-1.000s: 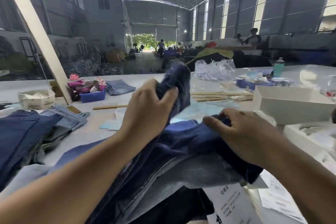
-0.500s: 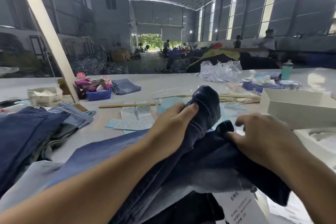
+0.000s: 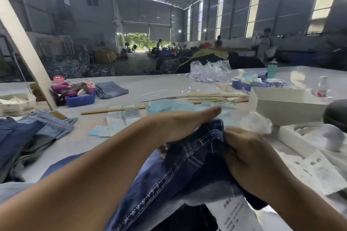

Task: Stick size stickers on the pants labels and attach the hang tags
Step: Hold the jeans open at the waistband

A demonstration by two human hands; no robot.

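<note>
A pair of dark blue jeans with white stitching lies bunched on the table in front of me. My left hand lies over its upper edge with the thumb stretched flat toward the right and fingers tucked under the cloth. My right hand grips the denim at the waist, fingers curled into the fabric. A white hang tag with printed text sticks out below the jeans. Light blue size sticker sheets lie on the table just beyond my hands.
A stack of folded jeans sits at the left. White boxes stand at the right, with a dark rounded object beside them. A blue bin, wooden sticks and crumpled plastic lie farther back.
The raised jeans leg has come down onto the table. My left hand moved from gripping it upright to lying flat over the cloth, and my right hand closed on the waist.
</note>
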